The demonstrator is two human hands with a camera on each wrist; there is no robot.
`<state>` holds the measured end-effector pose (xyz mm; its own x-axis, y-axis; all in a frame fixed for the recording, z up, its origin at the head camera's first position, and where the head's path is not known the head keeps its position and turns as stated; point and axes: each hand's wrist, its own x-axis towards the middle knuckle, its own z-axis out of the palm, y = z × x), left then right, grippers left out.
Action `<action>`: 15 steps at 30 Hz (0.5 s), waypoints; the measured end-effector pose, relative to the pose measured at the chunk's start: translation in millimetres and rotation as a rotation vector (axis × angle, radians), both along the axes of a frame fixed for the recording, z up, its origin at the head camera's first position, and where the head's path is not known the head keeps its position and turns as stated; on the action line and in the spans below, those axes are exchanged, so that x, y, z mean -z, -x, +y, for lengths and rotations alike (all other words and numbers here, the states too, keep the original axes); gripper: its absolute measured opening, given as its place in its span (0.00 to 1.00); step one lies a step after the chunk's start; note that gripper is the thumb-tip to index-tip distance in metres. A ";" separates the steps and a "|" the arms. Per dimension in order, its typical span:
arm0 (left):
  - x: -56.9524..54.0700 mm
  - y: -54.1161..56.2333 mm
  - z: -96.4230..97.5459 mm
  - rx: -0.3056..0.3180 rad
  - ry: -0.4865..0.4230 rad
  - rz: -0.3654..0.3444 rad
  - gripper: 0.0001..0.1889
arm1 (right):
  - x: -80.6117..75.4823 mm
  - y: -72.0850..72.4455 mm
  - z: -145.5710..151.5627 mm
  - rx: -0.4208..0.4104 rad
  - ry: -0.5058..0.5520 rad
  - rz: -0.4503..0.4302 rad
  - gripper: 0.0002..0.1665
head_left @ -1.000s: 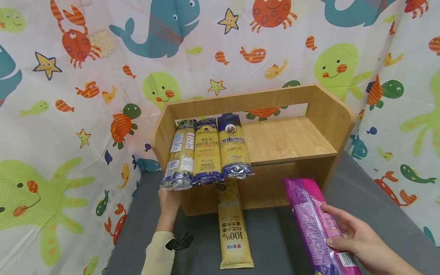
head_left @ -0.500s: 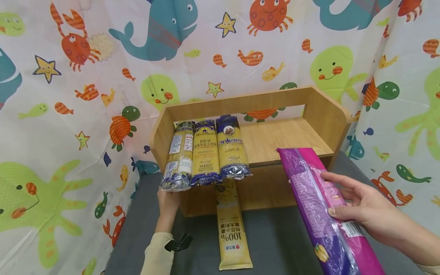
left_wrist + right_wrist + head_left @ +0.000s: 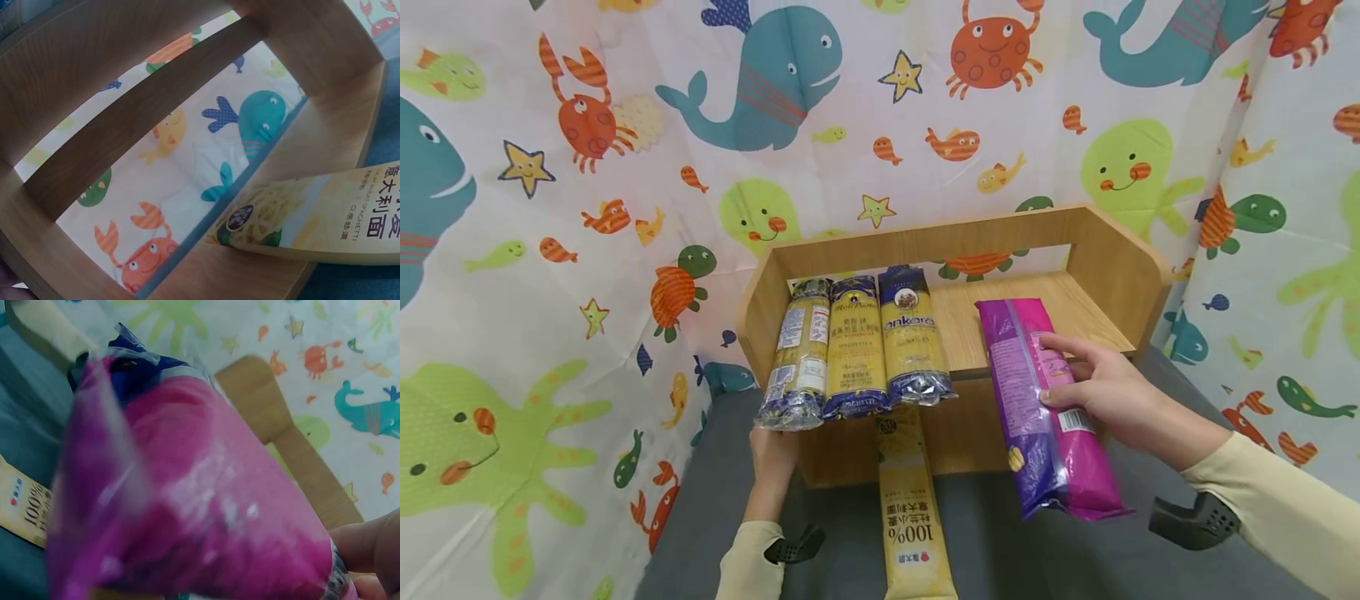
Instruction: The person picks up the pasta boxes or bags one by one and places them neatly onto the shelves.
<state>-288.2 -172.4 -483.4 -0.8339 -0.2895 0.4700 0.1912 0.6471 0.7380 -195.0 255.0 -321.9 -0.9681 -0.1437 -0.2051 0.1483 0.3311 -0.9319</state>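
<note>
My right hand grips a pink and purple plastic pack by its right edge, thumb on the front face. The pack's upper end overlaps the upper board of a wooden shelf; in the right wrist view the pink pack fills the middle. My left hand is at the shelf's lower left side, its fingers hidden beneath a clear-wrapped spaghetti pack. Beside that lie a yellow spaghetti pack and an "ankara" pasta pack, all on the upper board.
A long yellow spaghetti pack lies with its far end inside the lower compartment and its near end on the grey table. In the left wrist view, the same spaghetti pack crosses the compartment's edge. A patterned curtain hangs behind.
My right hand has lifted the pink and purple pack from low on the right, up and leftward to the upper board's front edge. The left hand stays at the shelf's left side.
</note>
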 end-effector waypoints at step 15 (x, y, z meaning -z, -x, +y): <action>-2.6 -2.4 2.0 0.018 -0.010 0.050 0.11 | -22.9 56.5 -23.4 0.015 -0.160 0.020 0.52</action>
<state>-285.8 -170.3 -480.8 -0.8148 -0.2795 0.5079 0.2394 0.6357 0.7339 -251.6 231.6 -299.0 -0.9740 -0.0964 -0.2051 0.1363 0.4736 -0.8701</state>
